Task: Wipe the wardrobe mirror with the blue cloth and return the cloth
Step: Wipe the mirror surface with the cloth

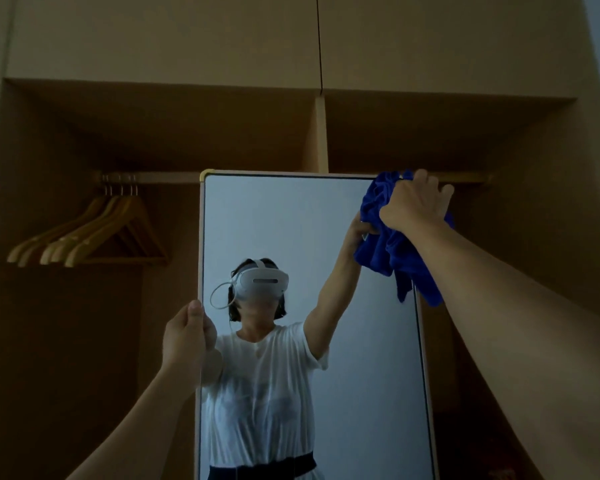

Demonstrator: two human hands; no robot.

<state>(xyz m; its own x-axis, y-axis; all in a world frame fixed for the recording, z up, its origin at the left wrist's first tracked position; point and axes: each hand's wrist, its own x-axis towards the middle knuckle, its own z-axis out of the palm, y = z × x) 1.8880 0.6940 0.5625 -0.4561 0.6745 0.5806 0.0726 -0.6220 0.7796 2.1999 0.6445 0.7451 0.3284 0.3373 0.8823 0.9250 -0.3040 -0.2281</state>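
Note:
A tall mirror [291,223] in a pale frame stands upright inside an open wooden wardrobe, filling the middle of the head view. My right hand [416,202] is raised to the mirror's top right corner and grips a bunched blue cloth [392,247], pressed against the glass there; part of the cloth hangs down below the hand. My left hand [184,337] clasps the mirror's left edge about halfway down, fingers wrapped around the frame. The glass reflects a person in a white shirt with a headset.
Several wooden hangers [94,233] hang from the rail [160,177] at the left of the wardrobe. A vertical divider [321,133] splits the shelf above the mirror. Dark wardrobe interior lies either side of the mirror.

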